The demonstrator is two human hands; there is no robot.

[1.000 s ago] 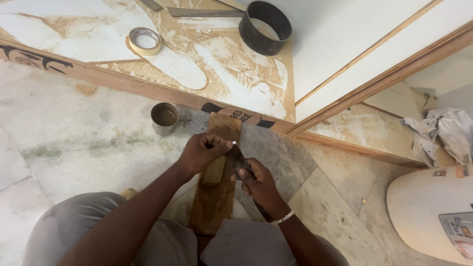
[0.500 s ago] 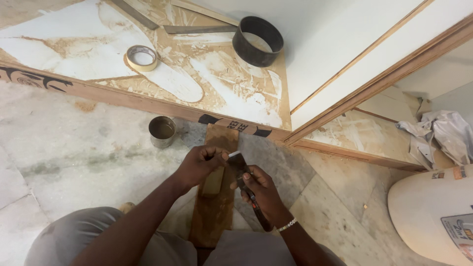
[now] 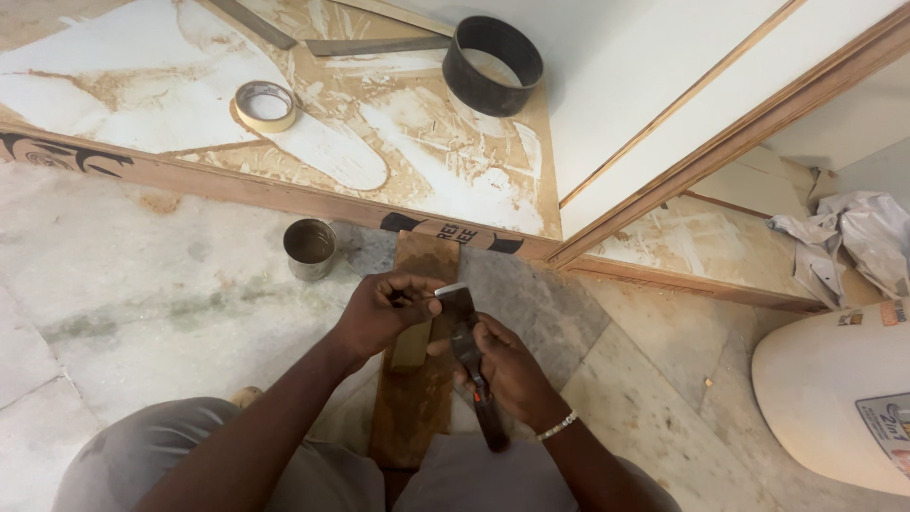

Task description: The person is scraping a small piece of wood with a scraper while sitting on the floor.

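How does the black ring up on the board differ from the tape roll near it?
The black ring is dark, wider across and taller-walled; the tape roll is pale tan, smaller and low. The black ring sits by the board's far right part, the tape roll further left. Both are open hoops lying flat on the glue-stained board, out of reach of the left hand and right hand.

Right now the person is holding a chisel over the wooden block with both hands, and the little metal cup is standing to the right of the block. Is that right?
Not quite. The little metal cup stands to the left of the wooden block, not the right, as the head view shows. The rest holds: the left hand and right hand both hold the chisel over the block.
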